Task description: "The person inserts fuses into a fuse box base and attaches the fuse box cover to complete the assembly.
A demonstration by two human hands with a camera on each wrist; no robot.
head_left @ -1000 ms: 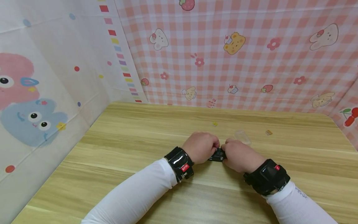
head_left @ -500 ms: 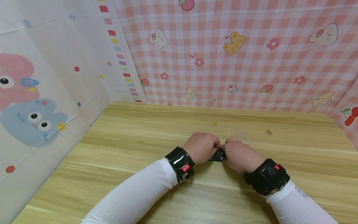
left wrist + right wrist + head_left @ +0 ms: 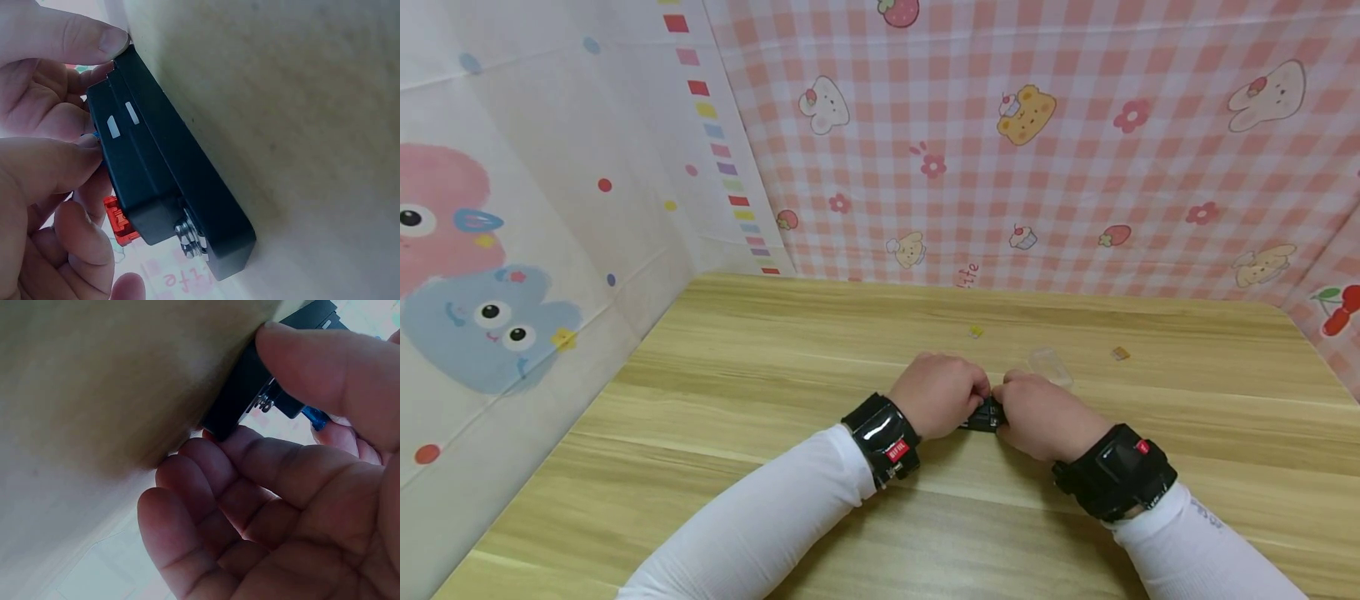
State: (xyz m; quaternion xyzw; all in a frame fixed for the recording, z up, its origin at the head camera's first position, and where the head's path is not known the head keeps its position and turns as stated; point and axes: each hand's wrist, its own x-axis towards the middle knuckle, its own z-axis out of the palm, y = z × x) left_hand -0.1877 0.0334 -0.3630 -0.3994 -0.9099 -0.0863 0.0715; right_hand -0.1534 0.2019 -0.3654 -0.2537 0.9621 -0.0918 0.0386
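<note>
A black fuse block with white marks and a metal screw terminal stands on the table between the hands. My right hand grips its right end, thumb on the near side and fingers around the end. At the top, my left hand pinches a blue blade fuse, mostly hidden by the fingertips in the left wrist view. Towards the left end a red blade fuse sticks out of the block's top.
Behind the hands on the wooden table lie a yellow blade fuse, a clear plastic cover and an orange blade fuse. A pink checked cloth hangs along the table's back edge, and a white printed cloth at the left.
</note>
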